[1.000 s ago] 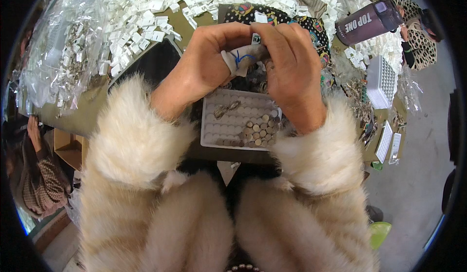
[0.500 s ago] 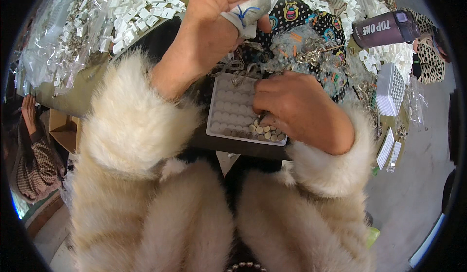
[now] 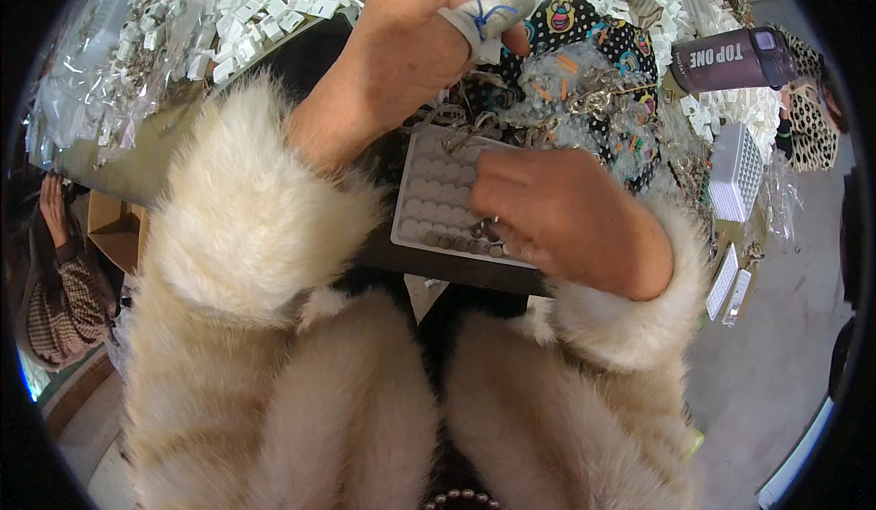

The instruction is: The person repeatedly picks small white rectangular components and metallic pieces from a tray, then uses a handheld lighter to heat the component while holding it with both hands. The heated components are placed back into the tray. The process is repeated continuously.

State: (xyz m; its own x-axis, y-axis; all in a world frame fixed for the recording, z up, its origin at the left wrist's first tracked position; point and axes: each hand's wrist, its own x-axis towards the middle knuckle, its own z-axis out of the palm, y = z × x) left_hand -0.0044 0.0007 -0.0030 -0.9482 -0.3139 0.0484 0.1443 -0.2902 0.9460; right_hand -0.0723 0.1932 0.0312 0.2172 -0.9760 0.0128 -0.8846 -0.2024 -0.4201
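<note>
My left hand [image 3: 392, 49] is raised above the table, fingers bent and closed. A grey-white cloth wrap [image 3: 497, 19] tied with blue string covers one finger. Something pale and blurred is at the fingertips; I cannot make out what they grip. My right hand [image 3: 557, 218] reaches over a white plastic tray [image 3: 401, 209] with rows of round hollows. Its fingers are closed downward, with small metal discs [image 3: 484, 227] at the tips, blurred. More discs lie along the tray's near edge, partly hidden by this hand. Thin metallic strips [image 3: 461, 125] lie at the tray's far edge.
A patterned black cloth [image 3: 561, 22] carries tangled jewellery-like pieces [image 3: 593, 99]. White small cards [image 3: 265, 22] are heaped at the far left beside clear plastic bags [image 3: 78, 81]. A purple bottle [image 3: 730, 58] and stacked white trays [image 3: 735, 172] stand at right. Another person's hand [image 3: 53, 207] shows at left.
My right hand has shifted slightly down over the tray, its fingers now by the discs. My left hand and its wrapped finger have moved a little right and toward the upper edge.
</note>
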